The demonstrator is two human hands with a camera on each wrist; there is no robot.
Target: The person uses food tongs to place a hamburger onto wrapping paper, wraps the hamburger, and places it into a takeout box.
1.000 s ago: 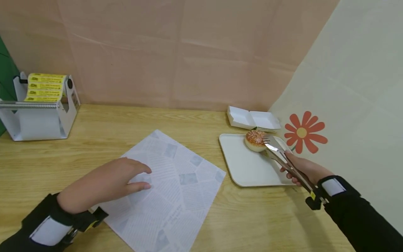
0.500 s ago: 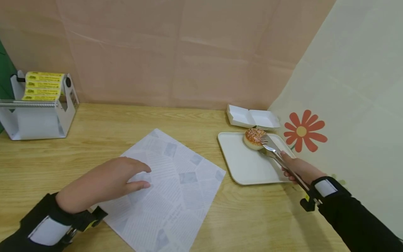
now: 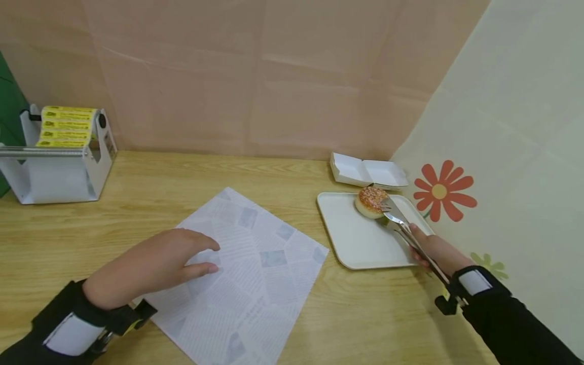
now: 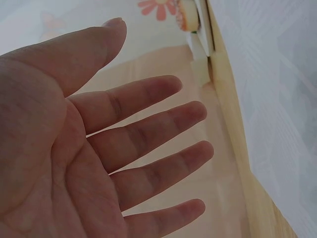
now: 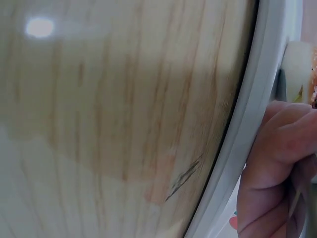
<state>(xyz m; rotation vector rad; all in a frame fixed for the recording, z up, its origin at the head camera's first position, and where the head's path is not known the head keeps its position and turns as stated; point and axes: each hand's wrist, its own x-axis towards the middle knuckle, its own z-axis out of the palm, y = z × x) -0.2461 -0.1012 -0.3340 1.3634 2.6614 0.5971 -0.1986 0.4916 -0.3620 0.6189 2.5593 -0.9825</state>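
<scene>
My right hand [image 3: 440, 252] grips a pair of metal serving tongs [image 3: 401, 224] with a fork-like upper end. Their tips are right at the near right side of a round bun [image 3: 370, 202] with a browned, crumb-dotted top. That bun sits on the far part of a white tray [image 3: 353, 248]. In the right wrist view, the curled fingers [image 5: 275, 158] are beside the tray's rim. My left hand [image 3: 169, 258] is over the left part of a printed paper sheet [image 3: 260, 284], holding nothing. The left wrist view shows its fingers [image 4: 153, 144] spread and nearly straight.
An opened white box [image 3: 367, 172] stands behind the tray against the back wall. At far left is a dispenser [image 3: 59, 177] with a roll of yellow labels [image 3: 66, 124]. A pale sheet with a red flower [image 3: 439, 191] rises along the right side.
My right hand and wrist have moved slightly left, and the tongs' two arms look closer together. The bun stays on the tray. My left hand has hardly moved.
</scene>
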